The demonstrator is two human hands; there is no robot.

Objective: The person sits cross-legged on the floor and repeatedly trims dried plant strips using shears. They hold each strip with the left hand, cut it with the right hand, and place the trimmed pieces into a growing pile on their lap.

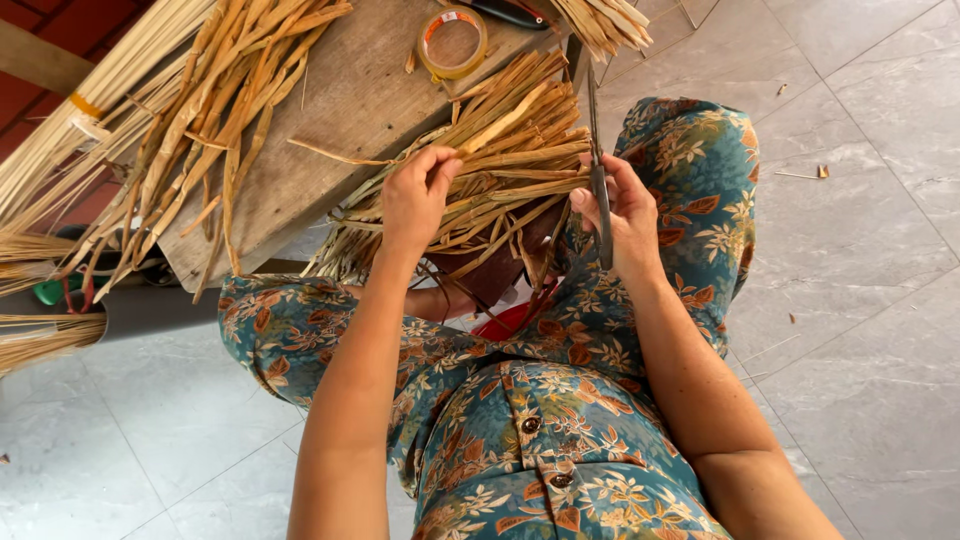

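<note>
Straw-coloured dried strips [500,165] lie in 1 bundle off the tabletop [340,110] edge, long axis running left-right. 2 hands work: left hand [415,200] fingers pinch strips; right hand [625,215] fingers grip 1 pair of scissors [598,160], blades pointing away. 1 tape roll [452,43] sits beyond.

Left hand [418,196] grips a bundle of dried straw strips [505,150] on the wooden table [345,100]. Right hand [630,215], at 3 o'clock of the bundle, holds scissors [598,165]. Tape roll [452,42] lies at 12 o'clock.

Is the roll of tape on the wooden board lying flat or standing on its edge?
Lying flat. The roll of tape shows its full ring and open middle from above, resting on the wooden board.
</note>
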